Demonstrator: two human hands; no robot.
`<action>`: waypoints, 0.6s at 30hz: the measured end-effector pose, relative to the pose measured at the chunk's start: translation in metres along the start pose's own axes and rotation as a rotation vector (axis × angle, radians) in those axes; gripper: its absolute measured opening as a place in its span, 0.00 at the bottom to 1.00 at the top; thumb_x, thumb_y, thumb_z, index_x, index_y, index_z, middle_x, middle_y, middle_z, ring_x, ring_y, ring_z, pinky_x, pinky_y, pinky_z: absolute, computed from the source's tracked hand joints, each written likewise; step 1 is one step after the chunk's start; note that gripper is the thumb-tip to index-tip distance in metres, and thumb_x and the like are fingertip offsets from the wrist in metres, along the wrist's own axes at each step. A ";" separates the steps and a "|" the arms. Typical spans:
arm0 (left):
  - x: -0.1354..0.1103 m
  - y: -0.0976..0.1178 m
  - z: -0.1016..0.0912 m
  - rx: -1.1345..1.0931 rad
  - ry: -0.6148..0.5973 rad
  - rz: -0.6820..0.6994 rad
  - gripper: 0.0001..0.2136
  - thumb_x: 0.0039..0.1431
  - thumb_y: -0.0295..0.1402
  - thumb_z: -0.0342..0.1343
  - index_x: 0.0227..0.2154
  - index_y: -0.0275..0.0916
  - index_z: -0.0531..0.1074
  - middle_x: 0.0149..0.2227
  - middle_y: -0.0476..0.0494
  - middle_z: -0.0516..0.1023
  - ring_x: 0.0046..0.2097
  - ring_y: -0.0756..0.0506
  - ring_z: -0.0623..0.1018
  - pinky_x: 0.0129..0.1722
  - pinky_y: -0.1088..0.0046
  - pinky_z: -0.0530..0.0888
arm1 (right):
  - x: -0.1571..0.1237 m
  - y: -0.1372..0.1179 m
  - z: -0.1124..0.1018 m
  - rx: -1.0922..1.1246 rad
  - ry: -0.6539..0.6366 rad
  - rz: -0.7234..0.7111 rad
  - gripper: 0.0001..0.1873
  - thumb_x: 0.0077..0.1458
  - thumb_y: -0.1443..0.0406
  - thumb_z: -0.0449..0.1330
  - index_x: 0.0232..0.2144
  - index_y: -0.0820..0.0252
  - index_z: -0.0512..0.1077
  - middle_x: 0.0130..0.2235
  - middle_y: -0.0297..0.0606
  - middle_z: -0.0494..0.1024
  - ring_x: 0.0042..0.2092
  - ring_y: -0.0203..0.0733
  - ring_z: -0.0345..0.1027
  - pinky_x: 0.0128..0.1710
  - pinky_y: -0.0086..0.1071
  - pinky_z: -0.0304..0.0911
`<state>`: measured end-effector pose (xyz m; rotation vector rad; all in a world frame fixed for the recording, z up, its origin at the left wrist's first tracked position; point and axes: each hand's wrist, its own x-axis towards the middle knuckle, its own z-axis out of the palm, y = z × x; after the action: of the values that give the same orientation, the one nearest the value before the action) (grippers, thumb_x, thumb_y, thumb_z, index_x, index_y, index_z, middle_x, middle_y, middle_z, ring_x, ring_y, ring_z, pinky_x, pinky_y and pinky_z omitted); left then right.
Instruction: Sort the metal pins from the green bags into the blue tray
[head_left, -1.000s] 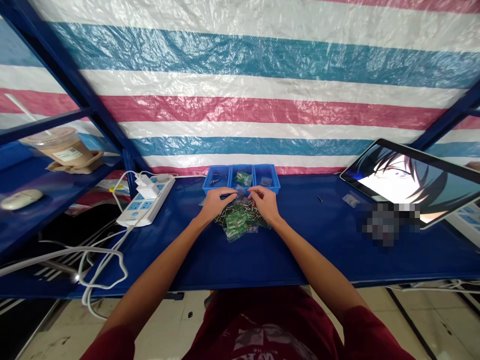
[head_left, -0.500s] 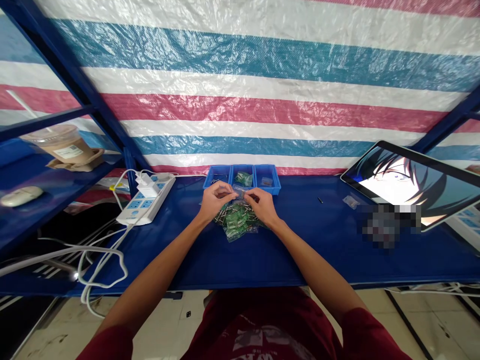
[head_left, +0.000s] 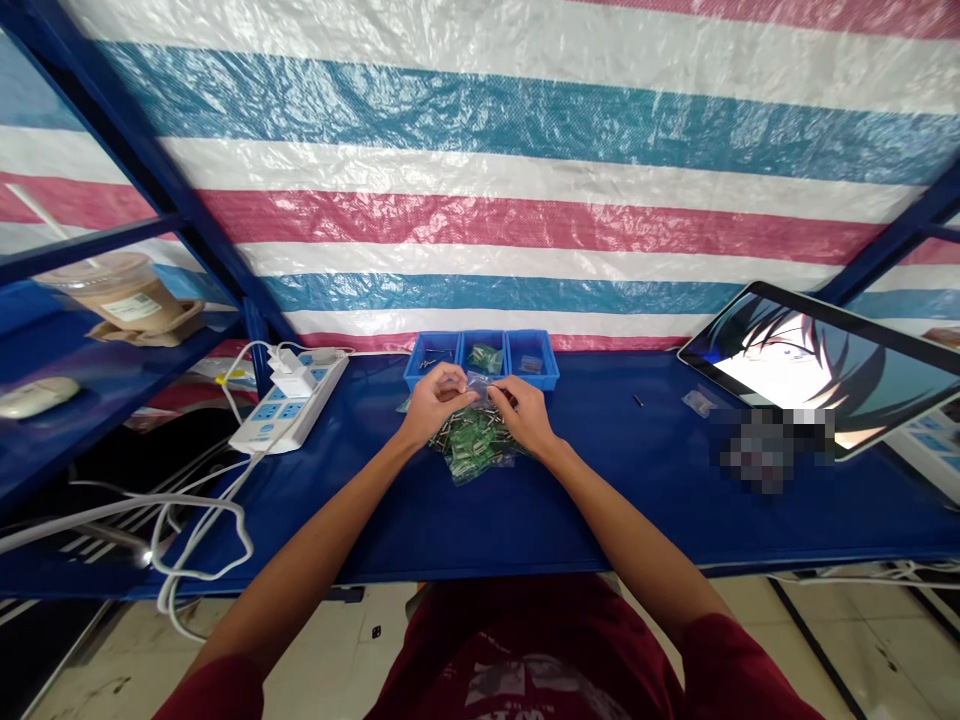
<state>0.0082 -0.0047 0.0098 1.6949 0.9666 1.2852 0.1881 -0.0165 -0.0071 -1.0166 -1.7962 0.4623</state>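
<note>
- Head view: the left hand (head_left: 436,404) and right hand (head_left: 526,408) meet above the middle of the bench (head_left: 465,530), fingertips pinching a small clear bag (head_left: 478,381) between them.
- Below the clear bag, on the bench, lies a loose pile of green packets (head_left: 471,447) with metal pins (head_left: 450,425) mixed in; the hands partly cover its far edge.
- Just beyond the hands, three blue bins stand side by side: the left bin (head_left: 412,373) holds thin metal pieces, the middle bin (head_left: 484,335) a greenish packet, the right bin (head_left: 547,382) a small clear packet.
- Right of the pile, well apart, lie a small dark piece (head_left: 638,400) and a clear packet (head_left: 699,402), the latter near a tilted tablet (head_left: 847,350).
- Left of the pile, a white power strip (head_left: 311,405) carries a plugged-in charger (head_left: 294,378).
</note>
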 end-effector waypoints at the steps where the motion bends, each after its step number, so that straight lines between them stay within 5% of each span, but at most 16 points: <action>1: 0.000 0.000 0.000 0.006 -0.020 -0.002 0.17 0.49 0.43 0.65 0.35 0.39 0.68 0.28 0.51 0.71 0.31 0.48 0.77 0.36 0.69 0.77 | 0.000 0.000 0.000 -0.008 0.004 -0.005 0.16 0.63 0.57 0.50 0.32 0.58 0.74 0.32 0.39 0.76 0.33 0.40 0.67 0.37 0.32 0.62; 6: 0.002 0.000 -0.003 0.043 -0.081 -0.027 0.18 0.53 0.44 0.60 0.42 0.38 0.71 0.28 0.48 0.74 0.28 0.48 0.76 0.29 0.72 0.75 | 0.000 0.003 -0.002 -0.049 -0.054 -0.054 0.17 0.64 0.58 0.50 0.29 0.57 0.73 0.30 0.38 0.75 0.34 0.41 0.68 0.38 0.32 0.61; 18: 0.003 -0.004 -0.003 0.028 -0.107 -0.059 0.14 0.50 0.43 0.63 0.29 0.36 0.72 0.25 0.47 0.77 0.27 0.47 0.77 0.25 0.73 0.74 | 0.001 0.004 -0.003 -0.071 -0.052 -0.069 0.17 0.64 0.57 0.49 0.33 0.57 0.75 0.32 0.39 0.75 0.34 0.41 0.68 0.38 0.32 0.61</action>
<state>0.0054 0.0001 0.0074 1.7256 0.9683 1.1355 0.1924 -0.0139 -0.0085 -0.9954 -1.8991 0.3879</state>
